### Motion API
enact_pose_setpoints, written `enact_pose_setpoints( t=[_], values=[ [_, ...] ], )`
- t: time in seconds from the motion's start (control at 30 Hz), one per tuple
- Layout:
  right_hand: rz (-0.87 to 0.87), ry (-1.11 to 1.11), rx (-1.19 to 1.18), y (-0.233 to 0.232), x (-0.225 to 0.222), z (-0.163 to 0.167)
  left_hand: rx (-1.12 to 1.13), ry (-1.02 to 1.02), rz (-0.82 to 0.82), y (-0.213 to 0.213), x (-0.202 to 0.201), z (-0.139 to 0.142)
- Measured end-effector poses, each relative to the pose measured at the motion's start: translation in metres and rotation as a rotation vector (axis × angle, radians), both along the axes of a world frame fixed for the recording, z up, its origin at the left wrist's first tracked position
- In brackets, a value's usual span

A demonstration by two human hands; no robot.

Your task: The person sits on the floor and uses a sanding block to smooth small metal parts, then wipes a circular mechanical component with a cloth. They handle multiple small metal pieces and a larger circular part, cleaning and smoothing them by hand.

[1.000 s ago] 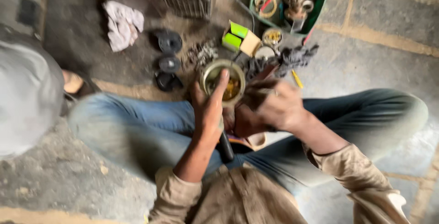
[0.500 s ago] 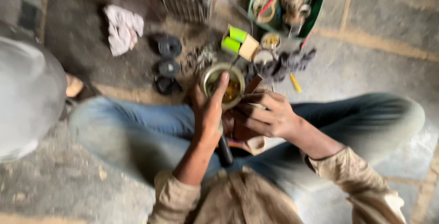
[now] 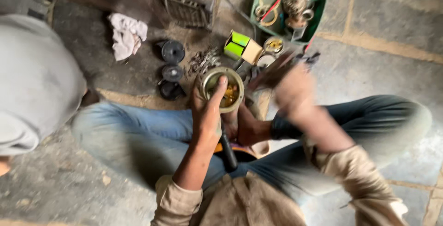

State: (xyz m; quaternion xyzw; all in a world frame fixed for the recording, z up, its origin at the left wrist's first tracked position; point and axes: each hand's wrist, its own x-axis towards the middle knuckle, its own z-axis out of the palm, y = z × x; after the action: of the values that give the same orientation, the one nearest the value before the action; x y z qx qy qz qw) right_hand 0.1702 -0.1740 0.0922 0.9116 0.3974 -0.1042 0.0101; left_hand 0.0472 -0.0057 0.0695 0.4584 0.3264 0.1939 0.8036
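I sit cross-legged on the floor in blue jeans. My left hand (image 3: 205, 120) grips a round metal cup-shaped part (image 3: 230, 76) with yellowish-copper material inside, thumb laid over its rim, above my crossed legs. My right hand (image 3: 293, 90) is lifted clear of the part to its right and badly blurred. A dark streak runs from that hand toward the upper left; I cannot tell whether it holds something. A dark handle (image 3: 228, 150) lies in my lap under the left wrist.
On the floor ahead lie three black discs (image 3: 173, 50), a pile of small metal bits (image 3: 203, 60), a green-and-tan box (image 3: 240, 46), a white rag (image 3: 127, 34), a wire-caged machine (image 3: 189, 0) and a green tray (image 3: 318, 11) of parts. A large grey rounded shape (image 3: 32, 78) fills the left.
My right hand has come off the round metal part and swung up and to the right, turning into a blur. My left hand still holds the part in place.
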Motion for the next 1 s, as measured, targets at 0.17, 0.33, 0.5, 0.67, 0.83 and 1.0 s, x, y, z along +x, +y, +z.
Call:
enact_pose_setpoints(
  t=[0.17, 0.33, 0.5, 0.67, 0.83, 1.0],
  values=[
    [0.511, -0.204, 0.868, -0.014, -0.004, 0.006, -0.038, -0.026, 0.004, 0.002, -0.002, 0.001],
    [0.646, -0.103, 0.896, -0.012, -0.022, -0.010, 0.089, -0.039, -0.108, 0.000, -0.003, 0.001],
    [0.746, -0.186, 0.871, -0.012, -0.016, -0.020, -0.045, 0.037, -0.070, -0.006, -0.001, -0.006],
    [0.048, -0.208, 0.565, -0.026, 0.034, -0.048, -0.148, -0.097, -0.075, 0.007, -0.008, -0.021],
    [-0.214, 0.206, 0.487, -0.054, 0.075, -0.117, -0.570, -0.138, -0.069, 0.031, -0.012, -0.049],
    [-0.161, 0.627, -0.421, -0.050, 0.072, -0.203, -0.814, -0.268, -0.101, 0.036, -0.015, -0.084]
  ],
)
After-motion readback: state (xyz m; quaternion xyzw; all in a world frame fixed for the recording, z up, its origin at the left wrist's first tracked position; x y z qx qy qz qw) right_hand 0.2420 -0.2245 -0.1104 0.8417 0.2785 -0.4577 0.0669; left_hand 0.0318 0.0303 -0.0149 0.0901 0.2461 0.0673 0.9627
